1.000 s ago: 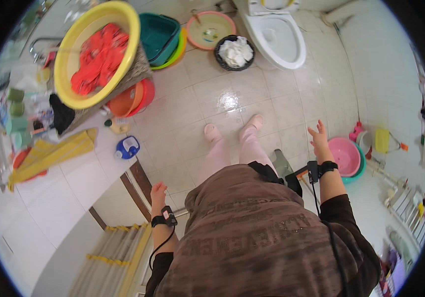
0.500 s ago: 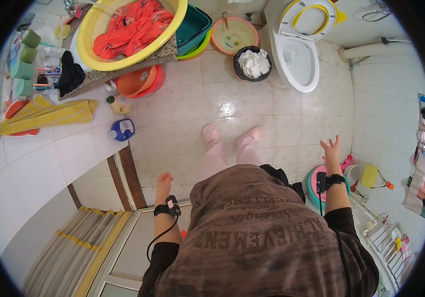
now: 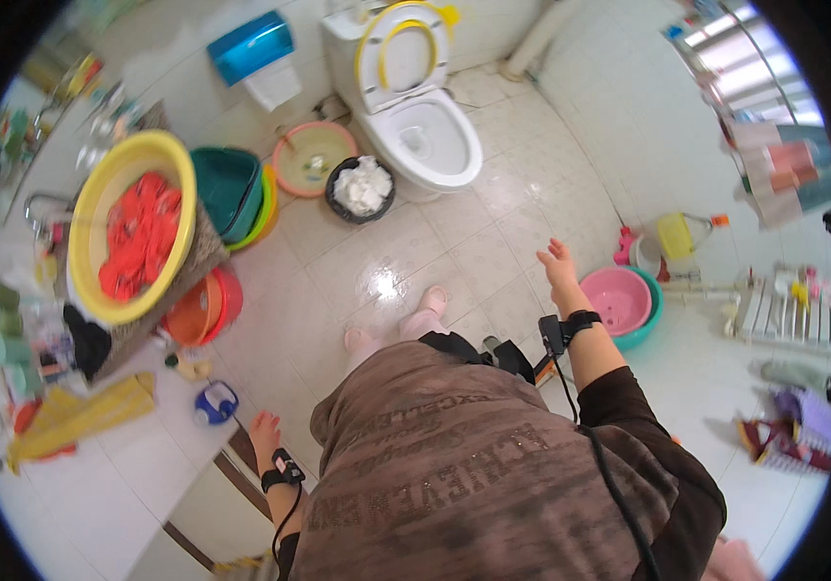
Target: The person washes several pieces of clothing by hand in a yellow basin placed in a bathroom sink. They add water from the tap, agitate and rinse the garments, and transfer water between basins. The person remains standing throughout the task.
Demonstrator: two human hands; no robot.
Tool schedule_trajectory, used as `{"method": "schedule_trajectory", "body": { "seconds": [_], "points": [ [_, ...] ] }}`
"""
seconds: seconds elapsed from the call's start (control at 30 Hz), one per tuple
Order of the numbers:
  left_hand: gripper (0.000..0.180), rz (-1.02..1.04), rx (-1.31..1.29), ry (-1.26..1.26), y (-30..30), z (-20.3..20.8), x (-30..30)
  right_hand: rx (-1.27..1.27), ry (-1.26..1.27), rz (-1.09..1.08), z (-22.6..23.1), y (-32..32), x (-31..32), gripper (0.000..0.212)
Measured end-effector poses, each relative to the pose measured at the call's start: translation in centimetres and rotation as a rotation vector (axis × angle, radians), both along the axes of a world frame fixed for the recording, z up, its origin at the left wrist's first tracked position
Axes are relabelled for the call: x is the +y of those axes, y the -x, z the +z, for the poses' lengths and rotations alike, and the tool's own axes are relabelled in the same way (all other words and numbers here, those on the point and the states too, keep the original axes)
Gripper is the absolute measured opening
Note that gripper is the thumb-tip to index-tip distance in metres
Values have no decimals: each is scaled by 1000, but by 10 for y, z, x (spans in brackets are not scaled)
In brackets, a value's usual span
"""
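Note:
My right hand (image 3: 560,269) is held out over the tiled floor with its fingers apart and nothing in it. The closest things to it are a pink basin (image 3: 617,298) and the teal basin (image 3: 649,327) around it, by the right wall. My left hand (image 3: 264,436) hangs at my left side, empty, its fingers loosely bent and slightly apart. Near it a blue bottle (image 3: 215,403) stands on the floor. On the counter at the far left, a big yellow basin (image 3: 83,259) holds red cloth (image 3: 142,237). Neither hand touches anything.
Ahead are a toilet (image 3: 435,145) with its lid up, a black bin (image 3: 377,208) of white paper, and a pink-rimmed basin (image 3: 316,155). Teal tubs (image 3: 226,198) and a red bucket (image 3: 228,298) stand beside the counter. A white rack (image 3: 793,308) is at right.
My view has turned to the right, and the toilet and basins sit further left in it. A barred window now shows. Both hands stay raised and empty.

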State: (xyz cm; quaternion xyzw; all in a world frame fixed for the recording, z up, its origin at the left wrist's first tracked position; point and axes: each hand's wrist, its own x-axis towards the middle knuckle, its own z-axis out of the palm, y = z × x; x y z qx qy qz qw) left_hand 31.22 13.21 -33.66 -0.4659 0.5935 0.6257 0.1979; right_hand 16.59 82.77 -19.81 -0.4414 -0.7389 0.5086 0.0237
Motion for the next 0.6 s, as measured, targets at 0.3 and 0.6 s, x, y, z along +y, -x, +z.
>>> {"method": "schedule_trajectory", "body": {
  "seconds": [0.3, 0.6],
  "points": [
    [36, -253, 67, 17, 112, 17, 3, 39, 128, -373, 22, -72, 5, 48],
    [29, -241, 374, 148, 147, 98, -10, 12, 166, -3, 20, 21, -69, 44]
  ]
}}
